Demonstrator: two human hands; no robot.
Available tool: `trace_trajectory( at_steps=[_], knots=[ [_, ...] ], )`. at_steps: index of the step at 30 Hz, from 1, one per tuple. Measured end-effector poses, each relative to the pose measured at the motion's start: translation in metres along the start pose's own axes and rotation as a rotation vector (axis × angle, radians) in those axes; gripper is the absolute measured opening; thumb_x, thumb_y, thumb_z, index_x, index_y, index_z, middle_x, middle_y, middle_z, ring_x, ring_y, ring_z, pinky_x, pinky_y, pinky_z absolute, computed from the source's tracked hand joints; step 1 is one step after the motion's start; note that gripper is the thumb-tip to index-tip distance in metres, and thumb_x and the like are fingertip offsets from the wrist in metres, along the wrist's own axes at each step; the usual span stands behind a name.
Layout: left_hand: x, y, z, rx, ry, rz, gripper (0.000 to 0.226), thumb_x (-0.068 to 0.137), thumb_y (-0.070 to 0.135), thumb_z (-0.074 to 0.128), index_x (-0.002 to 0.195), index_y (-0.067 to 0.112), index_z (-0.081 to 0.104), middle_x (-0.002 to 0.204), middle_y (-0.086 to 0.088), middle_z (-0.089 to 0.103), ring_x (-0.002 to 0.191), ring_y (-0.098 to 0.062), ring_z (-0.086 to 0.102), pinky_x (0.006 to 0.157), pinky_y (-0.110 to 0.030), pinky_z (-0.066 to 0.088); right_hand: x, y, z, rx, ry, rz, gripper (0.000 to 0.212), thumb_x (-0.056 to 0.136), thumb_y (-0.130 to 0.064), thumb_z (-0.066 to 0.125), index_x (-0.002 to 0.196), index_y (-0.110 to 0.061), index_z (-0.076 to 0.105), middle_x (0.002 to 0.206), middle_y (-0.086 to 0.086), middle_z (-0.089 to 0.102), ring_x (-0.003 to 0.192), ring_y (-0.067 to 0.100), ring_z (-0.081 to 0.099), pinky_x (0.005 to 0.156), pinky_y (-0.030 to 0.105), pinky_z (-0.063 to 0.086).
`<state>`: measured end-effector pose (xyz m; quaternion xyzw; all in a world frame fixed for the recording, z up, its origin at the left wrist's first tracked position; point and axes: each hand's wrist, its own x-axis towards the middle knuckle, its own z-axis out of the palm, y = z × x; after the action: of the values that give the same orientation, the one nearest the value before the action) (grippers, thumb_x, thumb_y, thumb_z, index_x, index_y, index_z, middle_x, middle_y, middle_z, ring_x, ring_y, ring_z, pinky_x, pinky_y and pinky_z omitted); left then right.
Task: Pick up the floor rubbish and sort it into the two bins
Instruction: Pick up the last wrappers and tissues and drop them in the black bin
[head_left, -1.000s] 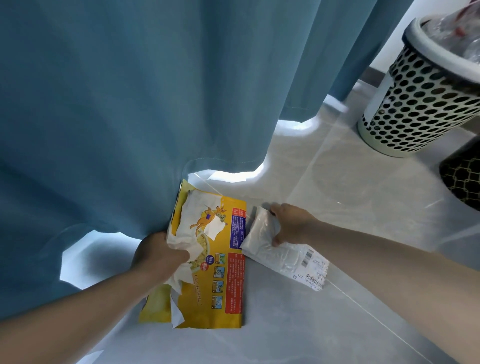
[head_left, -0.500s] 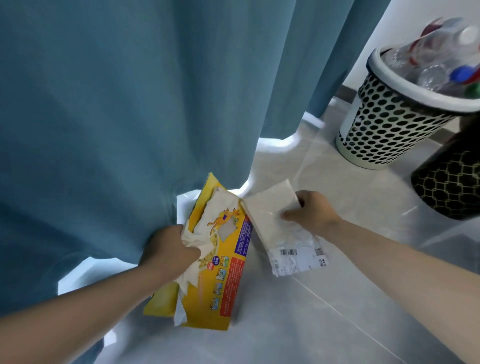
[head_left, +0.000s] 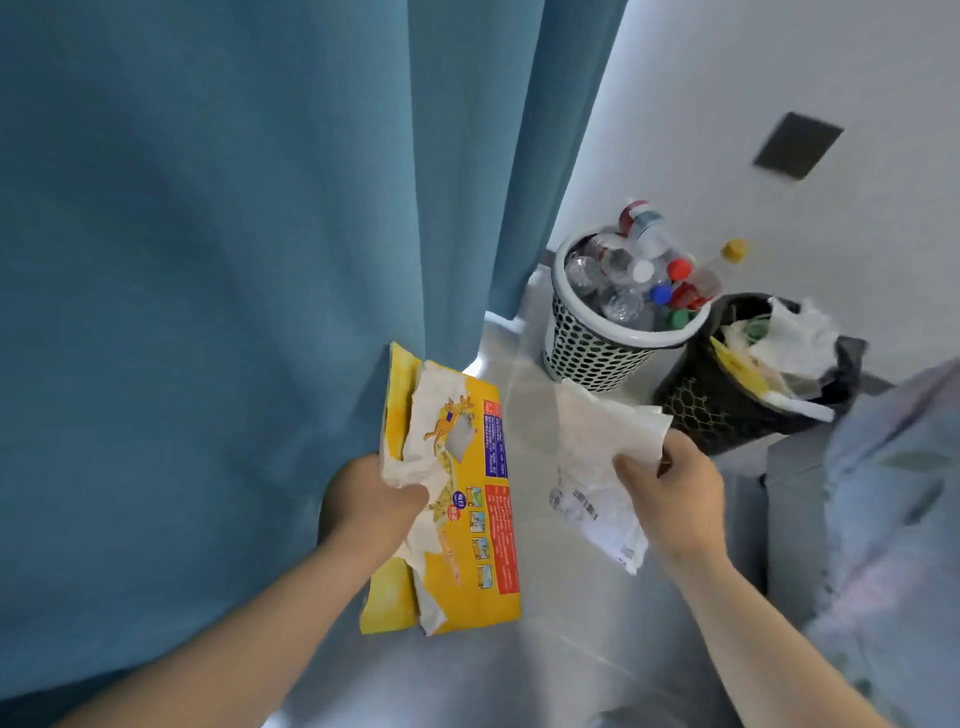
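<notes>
My left hand (head_left: 371, 506) grips a torn yellow wrapper (head_left: 467, 551) with white paper in it, held above the floor beside the curtain. My right hand (head_left: 672, 501) grips a white plastic bag (head_left: 597, 462) with a barcode label, also lifted off the floor. Ahead stands a white perforated bin (head_left: 587, 358) full of plastic bottles. Right of it is a black mesh bin (head_left: 696, 405) holding paper and plastic waste.
A blue curtain (head_left: 249, 249) hangs along the left, touching the yellow wrapper. The white wall (head_left: 779, 104) carries a dark plate (head_left: 797, 145). A pale patterned fabric (head_left: 893, 493) fills the right edge. Grey tiled floor (head_left: 545, 675) lies below my hands.
Both hands have lifted their items off the floor. The view has risen and turned right, bringing both bins fully into sight.
</notes>
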<state>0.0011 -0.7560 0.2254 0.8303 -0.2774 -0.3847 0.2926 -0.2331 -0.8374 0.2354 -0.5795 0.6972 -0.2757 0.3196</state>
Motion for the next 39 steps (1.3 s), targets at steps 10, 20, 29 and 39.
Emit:
trace_trajectory(
  at_steps=[10,20,29,39],
  knots=[
    [-0.191,0.216,-0.141,0.112,-0.043,0.178,0.017,0.080,0.011,0.063,0.065,0.019,0.060,0.065,0.007,0.063,0.062,-0.017,0.059,0.048,-0.019,0.035,-0.088,-0.201,-0.227,0.056,0.135,0.007,0.018,0.082,-0.018,0.061,0.092,-0.004,0.054,0.078,0.014,0.063,0.072,0.034,0.060,0.061,0.043,0.051],
    [-0.327,0.362,-0.201,0.232,-0.050,0.383,0.011,0.085,0.021,0.059,0.075,0.020,0.061,0.070,0.006,0.063,0.064,-0.014,0.060,0.049,-0.020,0.039,-0.153,-0.315,-0.407,0.298,0.297,0.029,0.027,0.083,-0.004,0.059,0.101,-0.024,0.060,0.073,-0.008,0.063,0.058,0.010,0.054,0.050,0.020,0.039],
    [-0.375,0.435,-0.160,0.118,-0.080,0.441,0.019,0.085,0.015,0.059,0.068,0.022,0.060,0.068,0.005,0.065,0.061,-0.013,0.060,0.047,-0.018,0.034,-0.130,-0.314,-0.499,0.351,0.338,0.041,0.027,0.085,-0.005,0.060,0.109,-0.016,0.062,0.084,-0.009,0.064,0.076,0.012,0.061,0.062,0.025,0.046],
    [-0.345,0.461,-0.115,0.102,-0.133,0.369,0.016,0.087,0.017,0.060,0.073,0.023,0.062,0.075,0.004,0.068,0.069,-0.017,0.065,0.052,-0.021,0.043,-0.082,-0.296,-0.515,0.283,0.344,0.116,0.031,0.080,-0.005,0.057,0.107,-0.020,0.061,0.087,-0.007,0.066,0.077,0.007,0.060,0.054,0.019,0.041]
  ],
)
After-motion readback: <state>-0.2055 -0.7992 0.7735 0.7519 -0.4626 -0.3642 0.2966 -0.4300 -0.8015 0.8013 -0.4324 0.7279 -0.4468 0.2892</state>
